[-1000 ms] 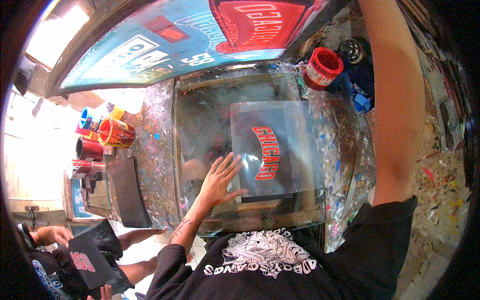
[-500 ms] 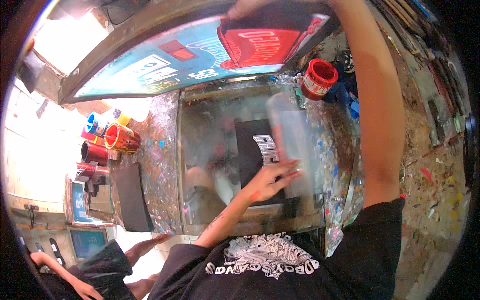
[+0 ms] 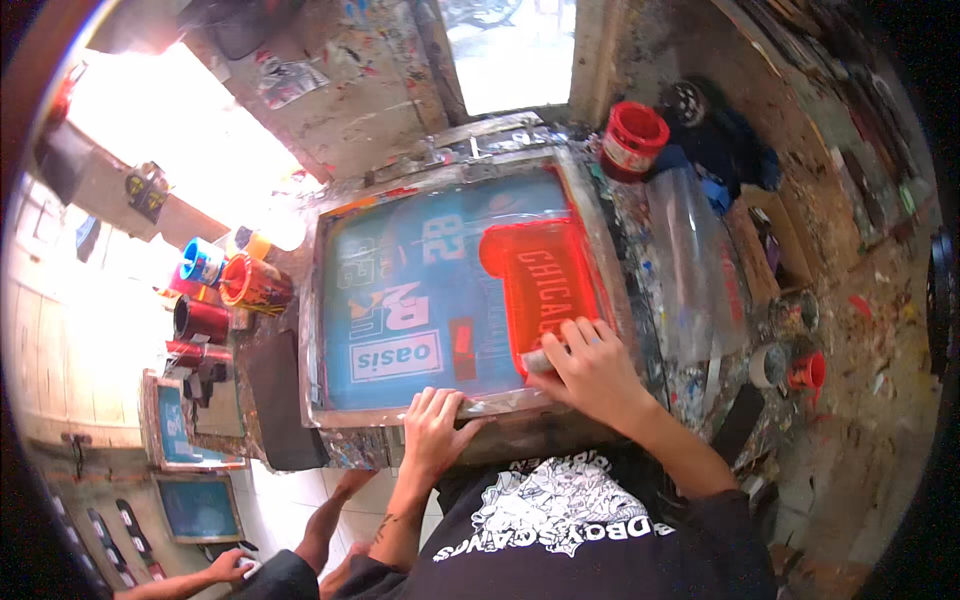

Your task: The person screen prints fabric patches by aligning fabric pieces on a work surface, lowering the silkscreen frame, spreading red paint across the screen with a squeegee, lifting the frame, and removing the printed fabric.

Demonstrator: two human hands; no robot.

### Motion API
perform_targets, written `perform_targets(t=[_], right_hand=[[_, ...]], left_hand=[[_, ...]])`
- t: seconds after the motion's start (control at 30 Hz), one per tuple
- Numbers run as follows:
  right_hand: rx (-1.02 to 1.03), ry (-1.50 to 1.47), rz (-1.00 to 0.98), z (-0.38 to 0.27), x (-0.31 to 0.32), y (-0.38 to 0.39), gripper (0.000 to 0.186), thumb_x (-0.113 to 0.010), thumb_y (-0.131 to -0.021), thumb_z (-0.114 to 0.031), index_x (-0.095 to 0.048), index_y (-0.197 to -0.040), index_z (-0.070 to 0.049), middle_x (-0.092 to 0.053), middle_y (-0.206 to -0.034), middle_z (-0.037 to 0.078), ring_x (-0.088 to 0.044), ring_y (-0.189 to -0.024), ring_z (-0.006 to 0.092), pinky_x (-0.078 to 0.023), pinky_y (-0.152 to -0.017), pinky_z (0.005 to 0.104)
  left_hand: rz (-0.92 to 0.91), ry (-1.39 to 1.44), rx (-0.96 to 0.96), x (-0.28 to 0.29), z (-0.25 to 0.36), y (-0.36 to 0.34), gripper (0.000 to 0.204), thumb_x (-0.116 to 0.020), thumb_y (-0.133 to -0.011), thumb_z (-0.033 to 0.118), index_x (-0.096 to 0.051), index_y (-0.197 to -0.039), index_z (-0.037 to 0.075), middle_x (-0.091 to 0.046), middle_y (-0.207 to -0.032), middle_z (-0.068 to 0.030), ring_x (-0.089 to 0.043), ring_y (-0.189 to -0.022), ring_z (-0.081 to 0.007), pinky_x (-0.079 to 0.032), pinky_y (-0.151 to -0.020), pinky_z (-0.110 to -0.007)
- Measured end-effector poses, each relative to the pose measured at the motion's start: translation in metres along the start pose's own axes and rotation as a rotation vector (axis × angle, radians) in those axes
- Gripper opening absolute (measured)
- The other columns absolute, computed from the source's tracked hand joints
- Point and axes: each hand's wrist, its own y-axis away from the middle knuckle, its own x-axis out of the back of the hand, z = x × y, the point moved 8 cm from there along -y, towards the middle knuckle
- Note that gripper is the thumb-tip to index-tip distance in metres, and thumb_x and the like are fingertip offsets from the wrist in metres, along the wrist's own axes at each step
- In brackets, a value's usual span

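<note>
A screen-printing screen (image 3: pixel 470 400) with a blue mesh lies flat over the bench in front of me. My left hand (image 3: pixel 435 425) grips its near frame edge, fingers over the top. On the right part of the mesh is a patch of wet red ink (image 3: pixel 540 275) with lettering showing in it. My right hand (image 3: pixel 590 370) is closed around a squeegee (image 3: pixel 543 362) at the near end of that ink. The squeegee is partly hidden by my fingers. The black fabric seen earlier is hidden beneath the screen.
A clear plastic sheet (image 3: pixel 690 260) lies right of the screen. A red ink tub (image 3: pixel 634 140) stands at the far right corner, and several paint cans (image 3: pixel 255 283) at the left. Small cups (image 3: pixel 768 365) sit at the right. Another person's hand (image 3: pixel 232 566) shows at lower left.
The raised screen has come down flat. My left hand has left the plastic sheet, now at the right, and holds the frame. My right hand has moved from the frame to the squeegee.
</note>
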Motion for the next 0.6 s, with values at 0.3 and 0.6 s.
perform_targets(t=[0.3, 0.6], right_hand=[[0.024, -0.054, -0.192, 0.006, -0.036, 0.004, 0.027, -0.073, -0.086, -0.026, -0.061, -0.106, -0.013, -0.063, -0.098, 0.009, -0.063, -0.100, 0.0280, -0.049, -0.082, 0.0455], [-0.044, 0.000, -0.113, 0.122, -0.089, -0.151, 0.039, -0.074, -0.087, -0.038, -0.062, -0.111, -0.009, -0.067, -0.102, 0.014, -0.066, -0.098, 0.0345, -0.053, -0.084, 0.0475]], left_hand=[[0.071, 0.051, 0.037, -0.020, -0.014, 0.016, 0.043, -0.088, -0.069, 0.025, -0.066, -0.100, 0.004, -0.067, -0.098, -0.0088, -0.062, -0.090, -0.0283, -0.049, -0.081, -0.041], [0.053, 0.006, 0.018, -0.037, -0.019, 0.026, 0.047, -0.088, -0.069, 0.025, -0.067, -0.104, 0.001, -0.068, -0.101, -0.0101, -0.062, -0.091, -0.0287, -0.050, -0.080, -0.041]])
